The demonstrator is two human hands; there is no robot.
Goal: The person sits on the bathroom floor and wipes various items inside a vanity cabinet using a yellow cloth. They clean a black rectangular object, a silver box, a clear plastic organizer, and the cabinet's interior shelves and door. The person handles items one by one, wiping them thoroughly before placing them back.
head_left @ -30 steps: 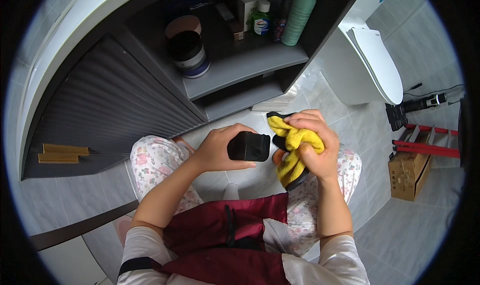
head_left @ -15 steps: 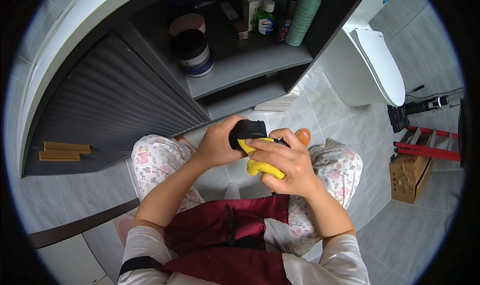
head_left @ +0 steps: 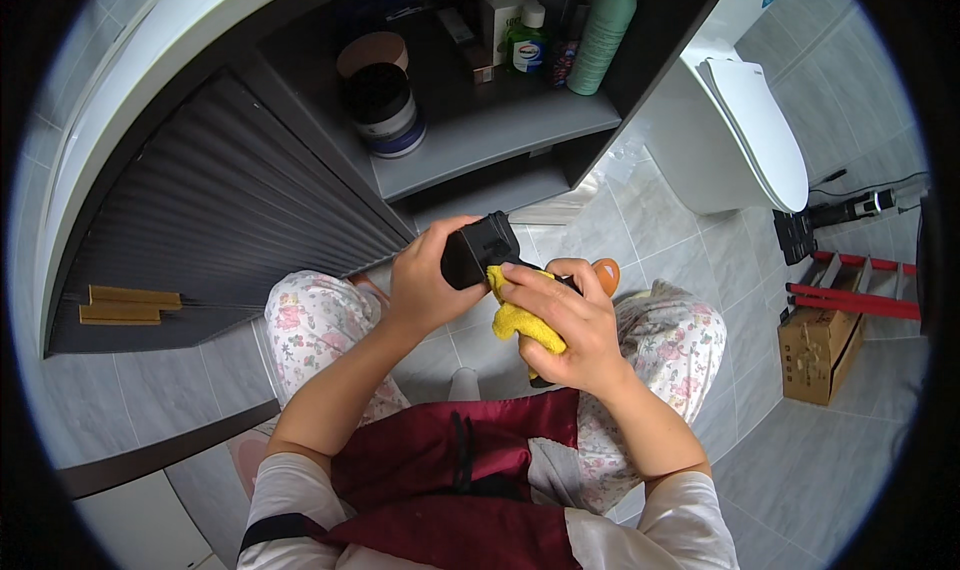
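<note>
My left hand (head_left: 427, 278) wraps around the left side of a black, boxy object (head_left: 482, 250), held up between my knees; its exact kind I cannot make out. A yellow cloth (head_left: 527, 327) is bunched in my right hand (head_left: 577, 325), whose fingers press it against the object's right side. Parts of the black object show past the right fingers, but the cloth and that hand hide most of this end.
Ahead stands a dark cabinet with an open shelf (head_left: 500, 135) holding a tub (head_left: 385, 115), a green bottle (head_left: 527, 40) and a tall teal bottle (head_left: 607, 35). Its ribbed door (head_left: 220, 210) is at left. A toilet (head_left: 755, 130) and a cardboard box (head_left: 820, 355) are at right.
The black object has tilted and moved slightly up and to the left with my left hand, showing more of its end. My right hand and the cloth have shifted slightly.
</note>
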